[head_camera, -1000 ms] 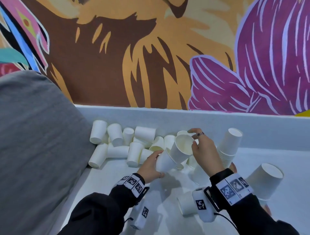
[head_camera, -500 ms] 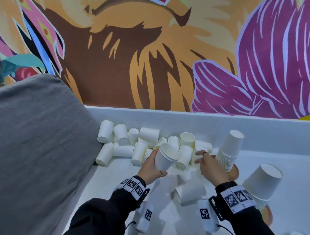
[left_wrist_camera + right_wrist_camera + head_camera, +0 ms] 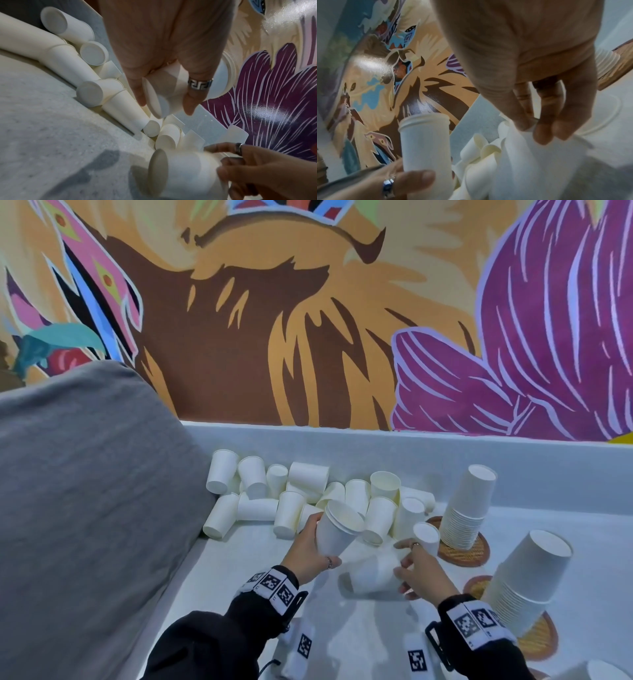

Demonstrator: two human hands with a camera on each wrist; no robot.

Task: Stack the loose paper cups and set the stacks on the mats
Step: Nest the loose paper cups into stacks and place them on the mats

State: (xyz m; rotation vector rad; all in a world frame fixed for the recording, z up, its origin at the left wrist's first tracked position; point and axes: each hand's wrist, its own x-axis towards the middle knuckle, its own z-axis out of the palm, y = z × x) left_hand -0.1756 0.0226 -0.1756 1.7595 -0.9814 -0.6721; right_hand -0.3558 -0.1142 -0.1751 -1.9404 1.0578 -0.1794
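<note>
My left hand grips a short stack of nested white paper cups, tilted with the mouth up and to the right; the left wrist view shows its base between my fingers. To its right, my right hand pinches the rim of a blurred cup lying on its side on the white surface, as the right wrist view shows. Two tall upside-down cup stacks stand on round woven mats at the right.
Several loose cups lie jumbled along the white back wall. A grey cushion borders the surface on the left. A painted mural rises behind. Another cup rim shows at the bottom right corner.
My right hand left the cup it pushed into the left hand's stack, dropped to the surface and took hold of a lying cup. The left hand has barely moved with its stack.
</note>
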